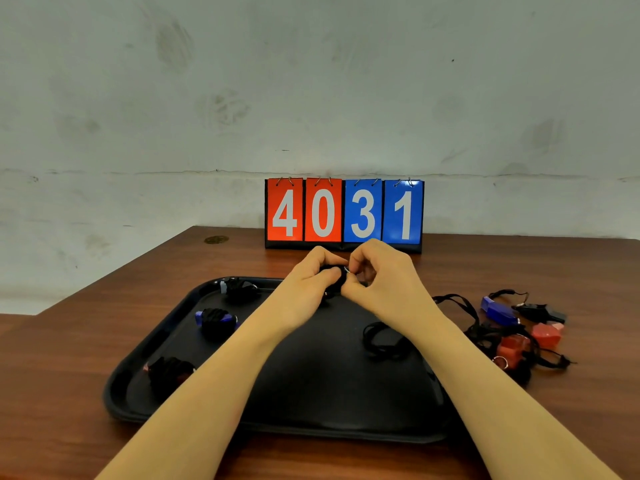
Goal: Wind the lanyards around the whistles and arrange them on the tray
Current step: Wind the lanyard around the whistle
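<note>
Above the far part of the black tray [332, 433], my left hand [311, 278] grips a black whistle wound in black lanyard [335, 284]. My right hand [377, 271] pinches at its metal ring [347, 270]. Three wound whistles lie along the tray's left side: one at the far corner [239, 288], a blue one [216, 318] and a red one [169, 370]. A loose black lanyard coil [382, 339] lies on the tray's right part. Right of the tray sits a pile of unwound whistles, blue [498, 311], black [543, 311] and red [547, 334], with tangled lanyards.
A flip scoreboard [344, 214] reading 4031 stands at the back of the wooden table [86, 341], against the wall just beyond my hands. A round dark mark [216, 239] shows on the table's far left. The table edge steps in at the left.
</note>
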The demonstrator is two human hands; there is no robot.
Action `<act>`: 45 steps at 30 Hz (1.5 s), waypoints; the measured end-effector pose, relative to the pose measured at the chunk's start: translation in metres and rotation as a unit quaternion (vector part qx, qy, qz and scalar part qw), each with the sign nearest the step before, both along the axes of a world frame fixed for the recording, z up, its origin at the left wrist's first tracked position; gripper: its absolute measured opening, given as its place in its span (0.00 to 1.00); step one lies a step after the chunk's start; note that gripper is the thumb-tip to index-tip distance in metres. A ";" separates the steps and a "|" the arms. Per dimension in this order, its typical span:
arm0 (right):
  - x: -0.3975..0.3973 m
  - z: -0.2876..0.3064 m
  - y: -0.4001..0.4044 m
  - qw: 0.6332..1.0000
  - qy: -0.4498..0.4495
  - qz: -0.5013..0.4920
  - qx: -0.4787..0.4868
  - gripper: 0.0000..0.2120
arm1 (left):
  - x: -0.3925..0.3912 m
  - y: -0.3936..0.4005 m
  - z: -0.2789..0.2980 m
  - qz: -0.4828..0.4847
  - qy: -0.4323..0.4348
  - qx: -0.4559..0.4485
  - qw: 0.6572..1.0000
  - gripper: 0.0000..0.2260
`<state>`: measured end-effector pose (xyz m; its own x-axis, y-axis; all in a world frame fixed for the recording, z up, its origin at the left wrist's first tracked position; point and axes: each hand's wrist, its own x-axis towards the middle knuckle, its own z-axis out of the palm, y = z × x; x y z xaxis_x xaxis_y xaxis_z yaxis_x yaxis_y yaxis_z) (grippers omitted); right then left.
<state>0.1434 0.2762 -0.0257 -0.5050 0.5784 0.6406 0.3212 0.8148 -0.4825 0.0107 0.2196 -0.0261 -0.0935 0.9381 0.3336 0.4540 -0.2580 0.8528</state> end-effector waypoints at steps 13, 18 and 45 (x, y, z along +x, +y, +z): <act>0.002 0.000 0.004 0.997 0.056 0.030 -0.041 0.06 | -0.001 0.001 0.000 0.050 -0.019 -0.002 0.999 0.07; 0.003 0.000 0.005 0.997 0.053 0.039 -0.041 0.11 | 0.000 0.003 -0.001 0.054 -0.050 -0.007 0.997 0.06; 0.010 0.005 0.005 0.952 0.172 0.077 -0.242 0.05 | -0.009 0.003 -0.005 0.082 0.217 0.119 0.965 0.13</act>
